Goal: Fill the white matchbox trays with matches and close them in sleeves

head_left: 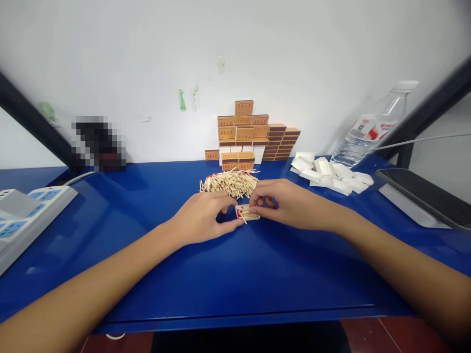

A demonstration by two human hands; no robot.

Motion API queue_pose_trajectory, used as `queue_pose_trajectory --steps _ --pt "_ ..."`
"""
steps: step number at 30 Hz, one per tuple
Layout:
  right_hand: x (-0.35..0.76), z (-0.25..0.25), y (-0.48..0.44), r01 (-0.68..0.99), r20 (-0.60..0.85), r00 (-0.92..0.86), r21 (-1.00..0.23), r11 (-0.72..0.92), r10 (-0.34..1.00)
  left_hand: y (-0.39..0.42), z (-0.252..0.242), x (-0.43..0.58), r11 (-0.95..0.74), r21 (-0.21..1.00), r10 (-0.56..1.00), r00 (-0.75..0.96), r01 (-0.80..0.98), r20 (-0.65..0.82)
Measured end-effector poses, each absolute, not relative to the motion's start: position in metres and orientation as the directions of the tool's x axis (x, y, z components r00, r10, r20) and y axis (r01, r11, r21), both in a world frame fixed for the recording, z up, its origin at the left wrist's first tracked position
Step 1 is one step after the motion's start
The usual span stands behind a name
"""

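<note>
A small white matchbox tray (253, 217) lies on the blue table in front of me, with several red-headed matches (244, 213) in it. One match pokes out over its near edge. My left hand (206, 215) grips the tray's left end between thumb and forefinger. Over the right end, my right hand (281, 203) is closed in a pinch at the matches; its fingertips partly hide what they hold. Just behind both hands is a big heap of loose matches (230, 183), heads pointing various ways.
Stacked matchboxes (245, 132) stand against the wall. White empty trays (331, 174) are piled right of them, near a tilted water bottle (371, 130). A phone (430, 193) lies at far right, a power strip (37, 211) at far left. The table's front edge (235, 318) is close.
</note>
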State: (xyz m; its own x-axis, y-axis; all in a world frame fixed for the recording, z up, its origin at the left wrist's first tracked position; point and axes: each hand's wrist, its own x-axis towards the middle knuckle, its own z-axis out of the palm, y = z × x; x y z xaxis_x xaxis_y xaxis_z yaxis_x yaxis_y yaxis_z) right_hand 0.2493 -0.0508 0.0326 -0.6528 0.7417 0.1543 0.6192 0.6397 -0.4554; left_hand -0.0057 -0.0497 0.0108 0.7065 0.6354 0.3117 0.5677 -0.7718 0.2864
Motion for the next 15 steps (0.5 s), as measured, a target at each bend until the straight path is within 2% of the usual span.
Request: queue_pose_trajectory --steps 5,9,15 --pt "0.2472 0.0336 -0.0522 0.639 0.177 -0.66 -0.378 0.67 0.73 -0.0492 0.0103 -0.0057 -0.771 0.289 0.636 0.707 0.567 0.31" --pt "0.2493 0.0342 -0.0514 0.64 0.134 -0.68 -0.373 0.672 0.721 -0.0495 0.0101 -0.006 -0.777 0.284 0.629 0.707 0.562 0.322" --pt "0.252 0.0351 -0.052 0.632 0.169 -0.675 -0.371 0.68 0.719 -0.0497 0.0095 -0.0057 -0.779 0.289 0.626 0.706 0.556 0.331"
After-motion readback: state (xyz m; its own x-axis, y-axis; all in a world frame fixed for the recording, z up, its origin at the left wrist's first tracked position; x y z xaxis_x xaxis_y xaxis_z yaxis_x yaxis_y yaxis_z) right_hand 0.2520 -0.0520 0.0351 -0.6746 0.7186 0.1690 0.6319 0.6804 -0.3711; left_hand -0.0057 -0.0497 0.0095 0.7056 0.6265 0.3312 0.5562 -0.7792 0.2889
